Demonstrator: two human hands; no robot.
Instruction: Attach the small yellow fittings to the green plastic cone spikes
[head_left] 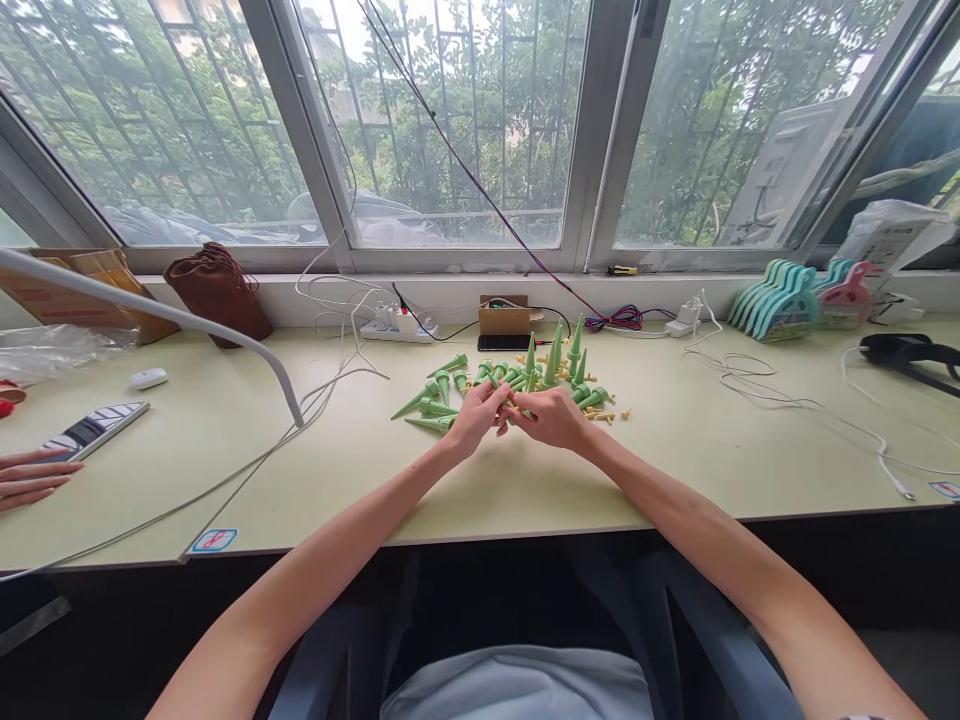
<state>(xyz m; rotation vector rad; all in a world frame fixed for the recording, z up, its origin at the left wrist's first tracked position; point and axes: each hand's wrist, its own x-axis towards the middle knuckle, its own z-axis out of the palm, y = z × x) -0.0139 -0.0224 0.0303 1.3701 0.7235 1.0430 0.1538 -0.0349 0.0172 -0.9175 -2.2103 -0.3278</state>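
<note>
Close together over the middle of the table, both of my hands are closed at the fingertips. Pinched in my left hand (474, 415) is a green plastic watering spike (493, 381), mostly hidden by the fingers. My right hand (553, 414) meets it from the right, its fingers closed around a small yellow valve (511, 403) that barely shows. Behind and left of the hands lie several green spikes (429, 424), pointed and capped. A few more spikes (555, 355) stand upright behind my right hand. Small yellow valves (609, 416) are scattered to the right.
A phone (504, 342) lies before a small cardboard box (504, 318). Cables (330, 385) cross the left; a white cable (817, 405) trails right. Another person's hand (34, 478) rests at far left by a patterned case (97, 428). Teal hangers (776, 300) stand back right.
</note>
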